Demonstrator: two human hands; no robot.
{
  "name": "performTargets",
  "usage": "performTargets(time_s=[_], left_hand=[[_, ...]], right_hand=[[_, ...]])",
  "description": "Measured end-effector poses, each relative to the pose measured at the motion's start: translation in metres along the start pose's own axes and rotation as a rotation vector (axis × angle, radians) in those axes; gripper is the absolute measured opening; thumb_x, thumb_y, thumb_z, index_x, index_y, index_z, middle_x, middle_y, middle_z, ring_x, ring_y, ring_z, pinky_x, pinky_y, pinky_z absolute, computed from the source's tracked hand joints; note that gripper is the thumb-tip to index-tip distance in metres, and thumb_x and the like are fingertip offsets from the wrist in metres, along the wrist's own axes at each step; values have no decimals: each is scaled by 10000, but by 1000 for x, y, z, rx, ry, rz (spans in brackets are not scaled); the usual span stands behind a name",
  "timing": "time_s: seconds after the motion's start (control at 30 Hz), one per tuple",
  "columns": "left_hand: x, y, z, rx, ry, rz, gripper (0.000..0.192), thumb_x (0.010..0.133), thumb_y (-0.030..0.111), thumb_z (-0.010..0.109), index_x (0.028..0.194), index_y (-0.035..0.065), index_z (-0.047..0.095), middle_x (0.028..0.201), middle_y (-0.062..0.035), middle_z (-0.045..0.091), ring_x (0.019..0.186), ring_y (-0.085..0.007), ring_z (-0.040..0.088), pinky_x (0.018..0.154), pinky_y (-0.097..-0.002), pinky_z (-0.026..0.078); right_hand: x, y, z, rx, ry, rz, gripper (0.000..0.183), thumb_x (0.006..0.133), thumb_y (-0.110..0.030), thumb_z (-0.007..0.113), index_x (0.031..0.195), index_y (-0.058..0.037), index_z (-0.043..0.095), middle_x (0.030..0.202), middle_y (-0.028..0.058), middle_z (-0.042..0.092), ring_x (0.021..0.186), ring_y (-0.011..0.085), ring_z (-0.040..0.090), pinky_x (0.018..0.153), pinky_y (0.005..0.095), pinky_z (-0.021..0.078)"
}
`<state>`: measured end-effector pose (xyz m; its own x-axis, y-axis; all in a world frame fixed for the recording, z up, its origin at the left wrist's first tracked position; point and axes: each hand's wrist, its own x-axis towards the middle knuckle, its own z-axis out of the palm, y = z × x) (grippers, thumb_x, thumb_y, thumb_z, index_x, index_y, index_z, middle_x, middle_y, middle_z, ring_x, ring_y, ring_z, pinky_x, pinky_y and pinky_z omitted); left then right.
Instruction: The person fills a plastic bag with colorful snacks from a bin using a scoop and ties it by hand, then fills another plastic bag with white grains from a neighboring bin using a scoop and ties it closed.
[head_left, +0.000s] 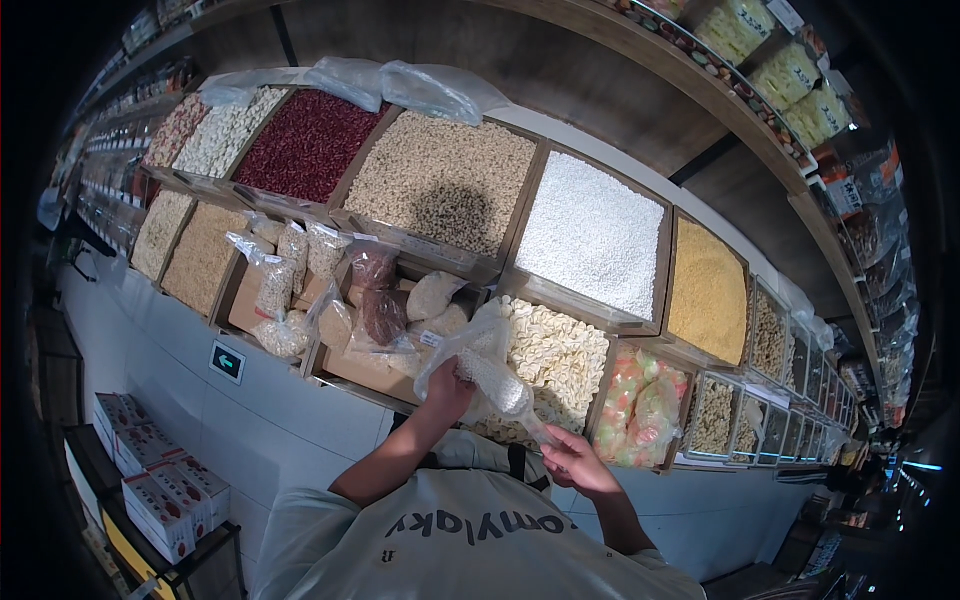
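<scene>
My left hand (450, 390) grips a clear plastic bag (484, 334) near its mouth. In my right hand (577, 459) is the handle of a clear plastic scoop (517, 401), heaped with small white grains. The scoop's front end reaches into the bag's mouth, and white grains show there too. Both hands are above the near edge of a bin of pale, flat dried slices (559, 349). Behind that bin lies a wooden bin of white grains (592, 232) that look like those in the scoop.
Bins of black-eyed beans (442, 169), dark red beans (311, 146) and yellow grain (706, 292) line the back row. Bagged grains (382, 315) fill the front bins to the left; colourful wrapped pieces (641, 405) lie right. A wooden shelf (720, 97) overhangs. Boxes (176, 499) stand lower left.
</scene>
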<state>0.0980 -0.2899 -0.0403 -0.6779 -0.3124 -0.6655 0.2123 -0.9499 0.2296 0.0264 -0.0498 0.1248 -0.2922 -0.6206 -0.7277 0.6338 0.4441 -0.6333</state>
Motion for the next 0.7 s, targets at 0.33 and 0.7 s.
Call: performTargets(time_s=[0.33,0.7], left_hand=[[-2,1,-1,23,33,-2,317,989,237,458,1266,96,522,1234,-85,578,1152,-264,546,1011,-467,425],[-2,1,-3,-45,62,-40,307,988,152,430,1272,73,514,1247,-83,570,1174,-255,538,1026,-432,424]], right_hand=[[-6,-10,8,-160,-13,-53,473,996,-121,555,1436,-74,390,709,-45,441,508,28,345,427,210,267],[-5,-10,11,-125,-12,-38,470,998,-118,552,1432,-58,383,707,-39,450,488,28,340,415,211,258]])
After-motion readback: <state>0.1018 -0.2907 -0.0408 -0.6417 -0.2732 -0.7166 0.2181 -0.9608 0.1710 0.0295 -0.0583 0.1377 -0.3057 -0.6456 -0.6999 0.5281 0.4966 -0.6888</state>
